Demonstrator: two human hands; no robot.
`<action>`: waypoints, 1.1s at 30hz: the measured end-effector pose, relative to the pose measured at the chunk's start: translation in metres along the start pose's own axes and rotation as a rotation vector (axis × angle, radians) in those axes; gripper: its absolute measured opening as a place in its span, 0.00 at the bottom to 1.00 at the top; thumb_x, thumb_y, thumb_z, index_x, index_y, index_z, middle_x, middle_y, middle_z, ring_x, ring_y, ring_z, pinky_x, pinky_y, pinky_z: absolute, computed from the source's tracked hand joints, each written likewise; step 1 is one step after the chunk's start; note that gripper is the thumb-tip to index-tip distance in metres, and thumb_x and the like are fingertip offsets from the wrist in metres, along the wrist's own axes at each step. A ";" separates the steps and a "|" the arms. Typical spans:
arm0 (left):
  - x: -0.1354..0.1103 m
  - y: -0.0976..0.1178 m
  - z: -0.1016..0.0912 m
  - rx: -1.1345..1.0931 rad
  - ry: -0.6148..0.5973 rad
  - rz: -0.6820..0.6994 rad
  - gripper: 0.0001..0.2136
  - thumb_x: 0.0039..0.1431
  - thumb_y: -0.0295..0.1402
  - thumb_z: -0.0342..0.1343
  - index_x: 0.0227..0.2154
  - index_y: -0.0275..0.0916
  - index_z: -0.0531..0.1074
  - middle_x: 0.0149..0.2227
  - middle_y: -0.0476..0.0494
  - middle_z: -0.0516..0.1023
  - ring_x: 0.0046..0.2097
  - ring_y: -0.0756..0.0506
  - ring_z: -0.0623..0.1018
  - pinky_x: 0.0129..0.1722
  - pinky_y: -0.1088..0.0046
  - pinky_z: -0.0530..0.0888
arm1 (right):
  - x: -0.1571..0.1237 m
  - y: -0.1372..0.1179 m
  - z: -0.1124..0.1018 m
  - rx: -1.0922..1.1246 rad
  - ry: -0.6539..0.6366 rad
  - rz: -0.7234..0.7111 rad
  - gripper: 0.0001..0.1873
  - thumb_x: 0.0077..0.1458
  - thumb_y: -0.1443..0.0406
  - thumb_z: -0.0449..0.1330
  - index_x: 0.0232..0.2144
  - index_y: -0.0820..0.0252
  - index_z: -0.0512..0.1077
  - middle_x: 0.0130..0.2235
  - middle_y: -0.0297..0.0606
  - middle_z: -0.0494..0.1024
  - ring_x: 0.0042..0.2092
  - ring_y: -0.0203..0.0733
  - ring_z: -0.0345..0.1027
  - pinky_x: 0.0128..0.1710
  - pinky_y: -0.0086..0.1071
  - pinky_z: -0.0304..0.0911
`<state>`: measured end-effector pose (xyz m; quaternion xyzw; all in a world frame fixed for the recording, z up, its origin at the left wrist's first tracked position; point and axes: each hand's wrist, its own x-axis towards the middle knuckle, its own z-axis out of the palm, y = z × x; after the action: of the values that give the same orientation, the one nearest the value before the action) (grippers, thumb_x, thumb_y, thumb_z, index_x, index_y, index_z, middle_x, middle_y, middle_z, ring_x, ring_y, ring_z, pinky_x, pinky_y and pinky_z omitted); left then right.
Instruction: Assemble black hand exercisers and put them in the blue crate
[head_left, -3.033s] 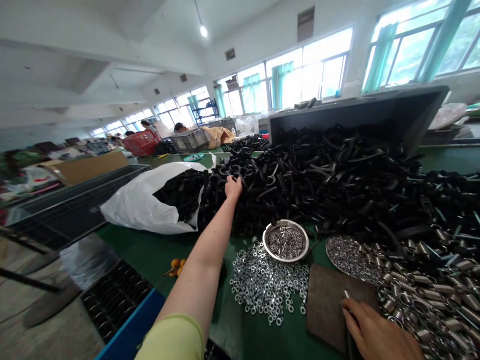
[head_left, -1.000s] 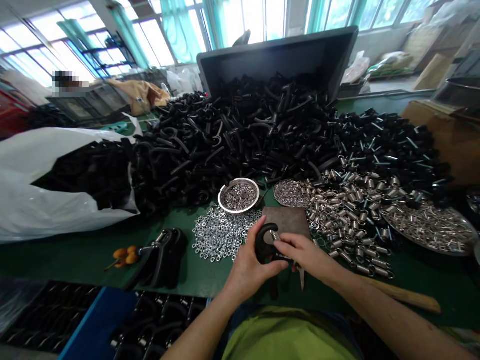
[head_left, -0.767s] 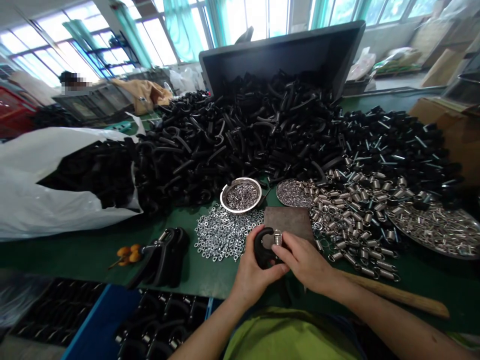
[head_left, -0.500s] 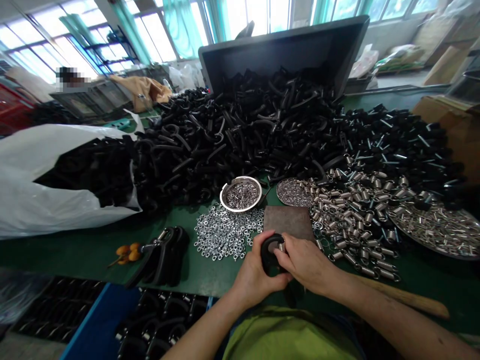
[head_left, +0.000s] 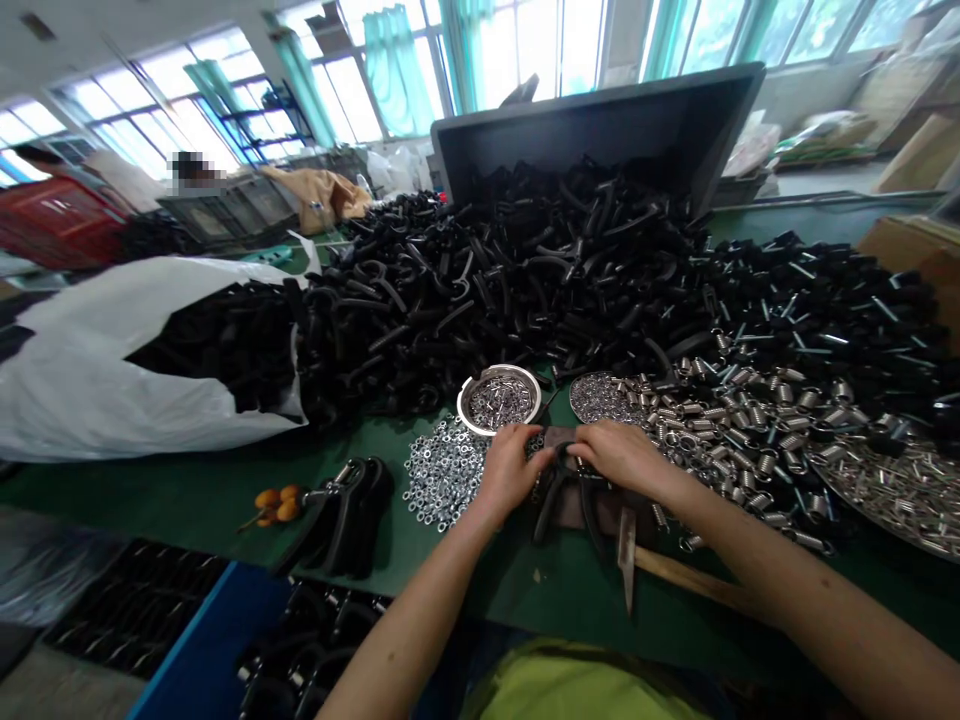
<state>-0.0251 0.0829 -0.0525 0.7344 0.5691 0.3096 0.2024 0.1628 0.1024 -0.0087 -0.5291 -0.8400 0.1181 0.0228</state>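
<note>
My left hand (head_left: 517, 465) and my right hand (head_left: 621, 455) grip the top of a black two-legged clamp (head_left: 553, 503) from both sides. Its legs spread toward me across a flat metal block (head_left: 572, 510). Fingers and thumbs are closed round the joint end, so small parts there are hidden. A hammer (head_left: 627, 562) lies just right of the block, its wooden handle running under my right forearm. Beside my left hand are many small metal nuts (head_left: 442, 480). Behind the hands stands a metal bowl (head_left: 463, 408) of small pins.
Coil springs (head_left: 709, 430) and a tray of pins (head_left: 900, 490) lie right. Black parts (head_left: 510, 290) heap up before a grey bin (head_left: 600, 120). At left are a white sack (head_left: 90, 350), orange fruits (head_left: 279, 504), stacked black clamps (head_left: 349, 515) and a blue crate (head_left: 195, 630).
Both hands have moved forward with the black clamp, from close to my body onto the metal block. The clamp's legs now show, pointing toward me. The hammer head has come into view.
</note>
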 end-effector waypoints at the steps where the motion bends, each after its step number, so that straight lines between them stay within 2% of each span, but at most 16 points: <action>1: 0.008 -0.009 -0.009 0.092 0.041 -0.014 0.11 0.56 0.35 0.54 0.41 0.38 0.72 0.41 0.40 0.73 0.47 0.42 0.71 0.48 0.65 0.67 | 0.010 -0.004 -0.002 0.005 0.023 -0.015 0.14 0.59 0.59 0.51 0.32 0.58 0.74 0.34 0.42 0.77 0.40 0.46 0.69 0.36 0.34 0.59; 3: 0.026 -0.025 -0.026 0.278 0.071 -0.080 0.09 0.56 0.32 0.53 0.39 0.38 0.73 0.40 0.40 0.74 0.46 0.41 0.71 0.48 0.65 0.67 | 0.033 -0.017 -0.003 0.015 0.059 -0.056 0.13 0.59 0.61 0.51 0.33 0.56 0.75 0.38 0.41 0.77 0.45 0.45 0.66 0.40 0.34 0.59; 6: 0.050 -0.045 -0.040 0.444 -0.003 -0.166 0.07 0.50 0.30 0.57 0.34 0.38 0.76 0.38 0.39 0.74 0.46 0.40 0.71 0.46 0.66 0.67 | 0.072 -0.040 0.000 0.027 0.073 -0.108 0.11 0.58 0.63 0.52 0.33 0.57 0.75 0.41 0.42 0.76 0.50 0.47 0.61 0.44 0.35 0.58; 8: 0.061 -0.053 -0.041 0.461 -0.040 -0.183 0.04 0.47 0.28 0.59 0.29 0.38 0.76 0.35 0.40 0.75 0.43 0.40 0.72 0.44 0.67 0.68 | 0.094 -0.054 0.004 0.027 0.055 -0.117 0.10 0.57 0.64 0.54 0.33 0.60 0.75 0.41 0.45 0.75 0.51 0.49 0.61 0.46 0.37 0.59; 10: 0.067 -0.057 -0.037 0.453 -0.048 -0.185 0.03 0.48 0.27 0.58 0.27 0.38 0.75 0.34 0.41 0.75 0.41 0.41 0.73 0.42 0.68 0.68 | 0.108 -0.063 0.010 0.028 0.032 -0.105 0.10 0.57 0.63 0.55 0.38 0.62 0.73 0.43 0.45 0.74 0.49 0.47 0.63 0.47 0.40 0.61; 14: 0.066 -0.058 -0.029 0.416 -0.007 -0.185 0.04 0.51 0.27 0.54 0.29 0.38 0.74 0.38 0.40 0.74 0.41 0.43 0.73 0.42 0.69 0.68 | 0.118 -0.063 0.023 0.069 0.014 -0.081 0.17 0.58 0.60 0.55 0.48 0.60 0.66 0.50 0.43 0.69 0.46 0.42 0.67 0.44 0.42 0.65; 18: 0.062 -0.056 -0.025 0.342 0.062 -0.200 0.06 0.55 0.31 0.51 0.32 0.37 0.72 0.39 0.39 0.74 0.42 0.43 0.73 0.42 0.69 0.67 | 0.117 -0.053 0.030 0.161 0.041 -0.069 0.15 0.59 0.60 0.54 0.46 0.62 0.68 0.47 0.43 0.71 0.45 0.42 0.67 0.43 0.40 0.65; 21: 0.062 -0.056 -0.026 0.262 0.094 -0.229 0.06 0.57 0.33 0.50 0.32 0.38 0.70 0.34 0.41 0.75 0.38 0.44 0.74 0.40 0.70 0.67 | 0.112 -0.047 0.024 0.256 0.101 -0.046 0.12 0.60 0.63 0.52 0.43 0.63 0.69 0.39 0.43 0.75 0.41 0.41 0.69 0.40 0.34 0.62; 23: 0.062 -0.057 -0.028 0.194 0.114 -0.250 0.05 0.56 0.34 0.50 0.31 0.39 0.68 0.30 0.43 0.74 0.35 0.44 0.74 0.37 0.71 0.66 | 0.103 -0.041 0.017 0.324 0.134 -0.054 0.11 0.59 0.63 0.52 0.41 0.62 0.70 0.36 0.40 0.77 0.39 0.39 0.69 0.38 0.30 0.60; 28: 0.057 -0.058 -0.036 -0.031 0.167 -0.302 0.03 0.57 0.33 0.47 0.32 0.40 0.63 0.24 0.51 0.72 0.27 0.49 0.73 0.29 0.75 0.66 | 0.058 -0.004 0.006 0.438 0.136 -0.061 0.11 0.56 0.62 0.54 0.33 0.62 0.73 0.30 0.35 0.76 0.32 0.35 0.68 0.31 0.27 0.57; 31: 0.044 -0.049 -0.036 -0.153 0.174 -0.315 0.05 0.59 0.35 0.45 0.33 0.39 0.61 0.20 0.54 0.68 0.23 0.51 0.70 0.25 0.77 0.65 | 0.030 0.018 0.013 0.454 0.119 -0.029 0.10 0.56 0.65 0.52 0.31 0.62 0.73 0.27 0.34 0.75 0.30 0.35 0.67 0.30 0.27 0.57; 33: 0.030 -0.039 -0.032 -0.279 0.147 -0.307 0.07 0.58 0.38 0.48 0.31 0.39 0.62 0.19 0.55 0.65 0.21 0.52 0.68 0.23 0.78 0.64 | 0.018 0.026 0.020 0.452 0.117 -0.010 0.08 0.55 0.67 0.51 0.33 0.61 0.71 0.27 0.33 0.75 0.30 0.35 0.68 0.31 0.27 0.57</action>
<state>-0.0698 0.1203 -0.0476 0.5794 0.6391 0.4035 0.3050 0.1750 0.1260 -0.0355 -0.5124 -0.7920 0.2723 0.1900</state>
